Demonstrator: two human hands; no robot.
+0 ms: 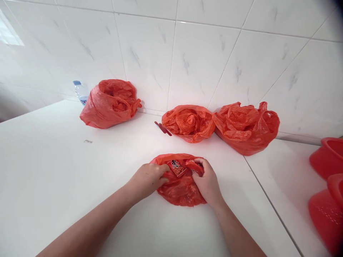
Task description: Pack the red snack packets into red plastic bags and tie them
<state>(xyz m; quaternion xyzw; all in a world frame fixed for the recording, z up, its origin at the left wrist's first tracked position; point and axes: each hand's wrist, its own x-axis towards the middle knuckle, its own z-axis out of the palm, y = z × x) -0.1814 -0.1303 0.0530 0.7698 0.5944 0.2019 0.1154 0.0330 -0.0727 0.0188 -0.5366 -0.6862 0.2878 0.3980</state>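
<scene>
A red plastic bag (179,194) lies with its mouth spread on the white table, directly in front of me. Inside it is a small red packet (177,168) with a dark Chinese character and a picture on its face. My left hand (150,178) reaches over the bag's left rim, thumb and forefinger apart beside that packet; its other fingers are partly hidden. Between the thumb and fingers of my right hand (205,178), at the bag's right side, is another small red packet (194,165), its print mostly covered.
Along the tiled wall stand a full red bag (107,107) at left and two more, a middle bag (189,125) and a right bag (246,132). A water bottle (80,92), dark red strips (163,128), a clear scrap (88,141) and red plastic baskets (325,210) also lie around.
</scene>
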